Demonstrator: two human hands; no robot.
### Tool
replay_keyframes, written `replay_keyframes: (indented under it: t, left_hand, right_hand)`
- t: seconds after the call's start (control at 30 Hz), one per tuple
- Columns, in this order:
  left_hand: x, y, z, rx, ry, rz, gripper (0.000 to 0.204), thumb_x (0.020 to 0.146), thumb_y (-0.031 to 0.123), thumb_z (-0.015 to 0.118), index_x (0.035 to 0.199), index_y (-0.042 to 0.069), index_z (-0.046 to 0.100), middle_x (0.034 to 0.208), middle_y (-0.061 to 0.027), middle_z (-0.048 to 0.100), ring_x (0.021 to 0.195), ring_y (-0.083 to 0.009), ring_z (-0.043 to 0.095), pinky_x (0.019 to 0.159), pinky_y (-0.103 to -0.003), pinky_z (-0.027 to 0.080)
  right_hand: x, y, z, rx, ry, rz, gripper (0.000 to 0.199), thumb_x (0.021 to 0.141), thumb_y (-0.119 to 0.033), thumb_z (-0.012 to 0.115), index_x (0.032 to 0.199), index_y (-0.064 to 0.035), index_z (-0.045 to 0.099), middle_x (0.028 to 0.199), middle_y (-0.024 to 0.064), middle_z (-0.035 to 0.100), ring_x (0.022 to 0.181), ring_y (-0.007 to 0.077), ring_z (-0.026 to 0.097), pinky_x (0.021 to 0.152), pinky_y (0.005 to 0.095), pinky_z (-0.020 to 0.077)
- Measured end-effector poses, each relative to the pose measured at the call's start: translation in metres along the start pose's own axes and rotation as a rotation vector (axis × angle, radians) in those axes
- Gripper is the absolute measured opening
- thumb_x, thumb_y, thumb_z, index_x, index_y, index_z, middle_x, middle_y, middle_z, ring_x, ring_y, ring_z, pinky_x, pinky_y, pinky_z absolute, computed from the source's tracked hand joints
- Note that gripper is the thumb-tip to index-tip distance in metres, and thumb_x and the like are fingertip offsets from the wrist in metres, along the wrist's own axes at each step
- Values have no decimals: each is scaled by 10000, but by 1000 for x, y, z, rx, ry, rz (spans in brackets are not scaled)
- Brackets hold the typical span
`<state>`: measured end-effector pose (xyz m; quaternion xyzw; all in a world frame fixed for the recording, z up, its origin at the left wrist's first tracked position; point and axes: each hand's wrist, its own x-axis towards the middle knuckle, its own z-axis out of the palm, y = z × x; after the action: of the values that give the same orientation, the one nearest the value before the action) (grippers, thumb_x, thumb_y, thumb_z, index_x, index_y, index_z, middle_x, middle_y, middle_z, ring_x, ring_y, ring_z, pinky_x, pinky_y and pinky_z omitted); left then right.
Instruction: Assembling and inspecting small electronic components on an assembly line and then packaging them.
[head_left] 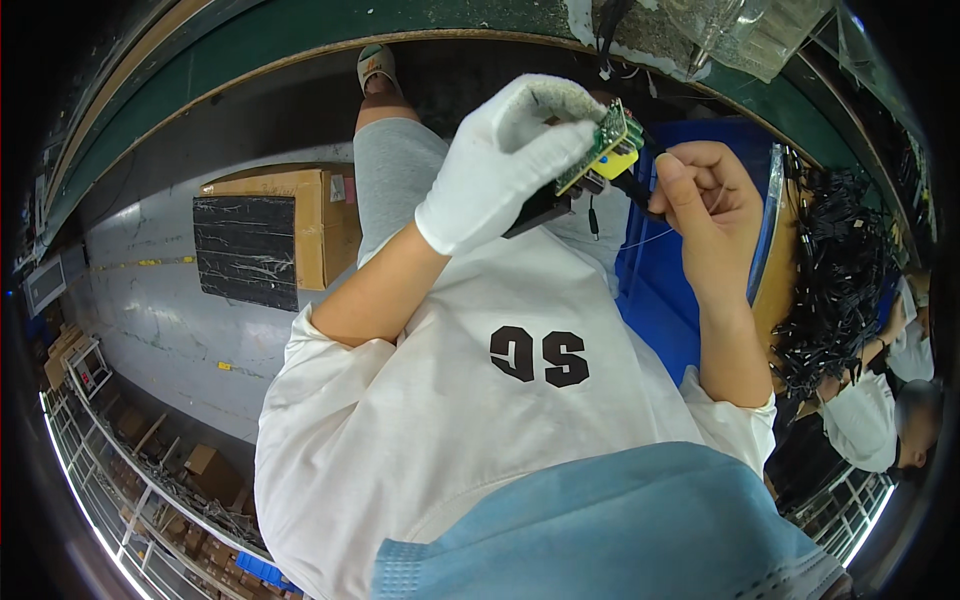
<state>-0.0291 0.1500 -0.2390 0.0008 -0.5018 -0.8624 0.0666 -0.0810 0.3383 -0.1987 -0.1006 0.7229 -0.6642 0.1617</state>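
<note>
My left hand (500, 165), in a white glove, is closed on the edge of a green circuit board (592, 165) carrying a yellow-wrapped component (617, 163). The board is held tilted above my lap. Close by on its right, my bare right hand (712, 205) pinches a black cable (638, 188) between thumb and fingers. A thin pale wire (650, 240) trails below that hand. Under the gloved wrist shows part of a black object (540, 210), mostly hidden. A thin black lead with a plug (594, 222) dangles below the board.
A blue bin (655, 300) stands beside my right forearm. Further right lies a heap of black cables (835, 260). Clear plastic bags (750, 35) rest on the green-edged bench (270, 58). A cardboard box (312, 225) sits on the floor at left. Another person (865, 420) is at far right.
</note>
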Motion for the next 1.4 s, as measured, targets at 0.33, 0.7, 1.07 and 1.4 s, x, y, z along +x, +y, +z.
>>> replay_keyframes:
  t: [0.33,0.7,1.07,1.4]
  left_hand:
    - [17,17,-1,2,-149,-328,361,883,54,661,1231,-23,602,1163,-139,660,939,-154,643,843,-230,521]
    - [42,28,8,554,-132,-178,368,826,207,745,1118,-11,697,947,-103,724,785,-125,648,732,-223,533]
    - [67,23,17,461,-246,-91,384,825,184,733,1132,-41,678,956,-104,727,787,-110,590,708,-213,488]
    - [65,35,20,638,-237,-62,368,833,176,731,1119,-50,679,952,-99,730,780,-101,594,708,-211,502]
  right_hand:
    - [8,16,-3,23,-100,14,121,959,-68,585,1000,13,665,815,61,641,756,85,595,604,167,395]
    - [20,-29,-40,-838,-195,-439,261,971,-174,522,1038,-11,714,838,66,545,657,164,420,604,273,374]
    - [17,-55,-29,-700,-14,-591,66,793,18,705,857,3,708,708,12,535,613,105,441,564,209,337]
    - [25,-49,-27,-691,-41,-632,86,813,26,712,897,11,703,751,3,581,629,73,426,576,184,319]
